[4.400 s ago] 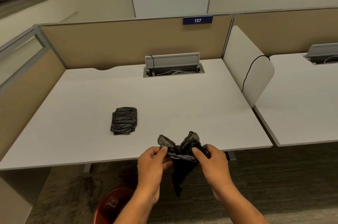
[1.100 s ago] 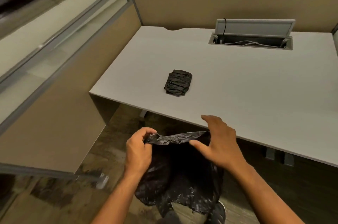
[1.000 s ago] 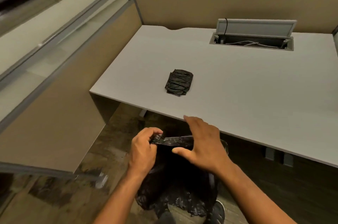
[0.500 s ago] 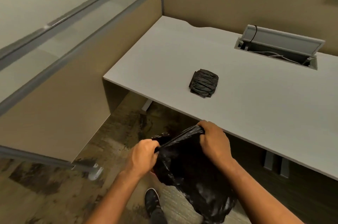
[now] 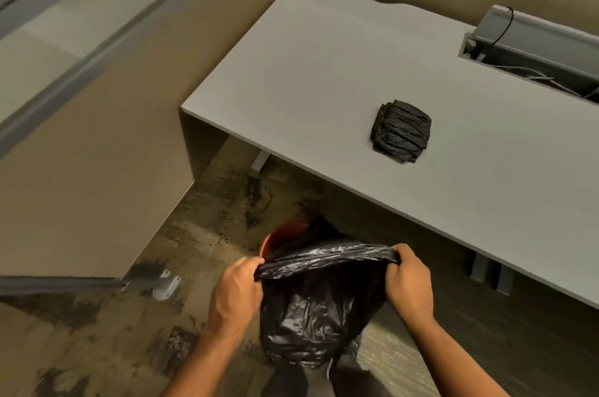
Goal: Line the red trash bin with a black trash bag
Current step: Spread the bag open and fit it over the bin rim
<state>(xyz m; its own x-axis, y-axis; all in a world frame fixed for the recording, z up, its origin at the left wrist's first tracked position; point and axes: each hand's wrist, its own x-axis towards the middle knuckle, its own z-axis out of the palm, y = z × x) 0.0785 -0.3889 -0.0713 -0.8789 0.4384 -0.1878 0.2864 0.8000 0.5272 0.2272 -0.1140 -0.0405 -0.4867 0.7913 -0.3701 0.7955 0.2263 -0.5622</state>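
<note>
At far left, a tan cubicle partition (image 5: 97,150) with a grey metal frame runs along the workspace; its white foot bracket (image 5: 166,283) rests on the stained, mottled floor (image 5: 107,348).

Left hand (image 5: 236,294): fingers clenched on the left end of the black trash bag (image 5: 316,309) mouth, pinching the gathered rim. The bag hangs below the two hands, crumpled and glossy, its lower end near the bottom of the view.

Red trash bin (image 5: 281,238): stands on the floor beyond the bag, just in front of the desk edge. Only a part of its rim and inner wall shows at left; the bag's raised edge covers the rest. The bag is not in the bin, and whether it touches the rim cannot be told.

Right hand (image 5: 410,284): fingers clenched on the right end of the bag mouth, the rim stretched taut between both hands.

White desk (image 5: 324,72): overhangs the floor beyond the bin. On it lies a folded stack of black trash bags (image 5: 401,131), well apart from the hands. At far right, a grey cable tray (image 5: 531,53) is set into the desktop with its lid raised, wires visible inside and a black cable over the lid. Grey desk legs (image 5: 489,273) show under the desk edge at right.
</note>
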